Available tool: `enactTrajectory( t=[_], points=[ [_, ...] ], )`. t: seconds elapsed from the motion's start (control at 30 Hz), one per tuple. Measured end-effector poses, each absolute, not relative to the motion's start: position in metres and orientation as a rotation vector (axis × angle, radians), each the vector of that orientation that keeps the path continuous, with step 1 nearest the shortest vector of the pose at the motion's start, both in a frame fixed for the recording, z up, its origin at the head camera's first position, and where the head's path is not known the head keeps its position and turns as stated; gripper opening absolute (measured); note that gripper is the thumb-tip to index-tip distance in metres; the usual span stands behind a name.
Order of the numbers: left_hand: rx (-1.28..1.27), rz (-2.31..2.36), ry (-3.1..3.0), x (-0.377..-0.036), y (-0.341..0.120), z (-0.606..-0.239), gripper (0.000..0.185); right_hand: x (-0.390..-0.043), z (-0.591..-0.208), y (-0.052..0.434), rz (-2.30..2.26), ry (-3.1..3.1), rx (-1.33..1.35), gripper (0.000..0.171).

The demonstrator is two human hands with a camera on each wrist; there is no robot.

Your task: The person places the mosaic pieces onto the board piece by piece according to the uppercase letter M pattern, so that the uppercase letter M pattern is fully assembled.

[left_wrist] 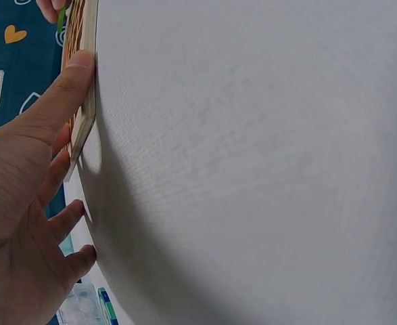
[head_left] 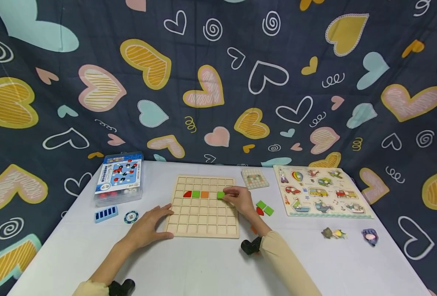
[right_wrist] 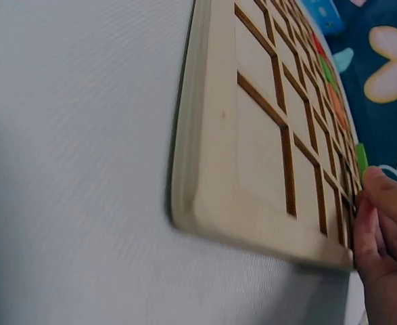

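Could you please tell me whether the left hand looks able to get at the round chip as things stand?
Probably yes: the round chip lies close to the left hand, with nothing visible between them, though the hand would likely have to leave the grid board it touches.

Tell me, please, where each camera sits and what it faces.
Head: worn on the head, facing forward and down at the wooden board; left hand, right hand and sleeves show.
Left wrist: worn there, facing tabletop and board edge; left hand shows, right fingertips too.
Right wrist: worn there, facing the board's corner; right hand shows.
Head and right wrist views share the green piece.
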State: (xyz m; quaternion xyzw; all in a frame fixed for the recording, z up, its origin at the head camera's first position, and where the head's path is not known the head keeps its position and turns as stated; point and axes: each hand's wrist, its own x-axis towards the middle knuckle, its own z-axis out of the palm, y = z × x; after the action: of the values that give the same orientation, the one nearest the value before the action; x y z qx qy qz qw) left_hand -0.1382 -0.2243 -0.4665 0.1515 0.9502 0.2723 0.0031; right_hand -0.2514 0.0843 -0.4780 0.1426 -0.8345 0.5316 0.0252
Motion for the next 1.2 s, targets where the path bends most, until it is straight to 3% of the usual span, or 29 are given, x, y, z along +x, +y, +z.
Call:
enactTrajectory(
  t=[0.73,1.2],
  points=[
    [0.461,0.840,2.962,-0.139,-0.225,-0.468,0.070,-0.256,-0.471,0.058,1.579,-2.611,0.529,0.025],
    [0.472,0.847,2.984,-0.137,-0.226,-0.467,0.070,-0.227,-0.455,0.114,2.084,-2.513,0.399,0.032]
  ],
)
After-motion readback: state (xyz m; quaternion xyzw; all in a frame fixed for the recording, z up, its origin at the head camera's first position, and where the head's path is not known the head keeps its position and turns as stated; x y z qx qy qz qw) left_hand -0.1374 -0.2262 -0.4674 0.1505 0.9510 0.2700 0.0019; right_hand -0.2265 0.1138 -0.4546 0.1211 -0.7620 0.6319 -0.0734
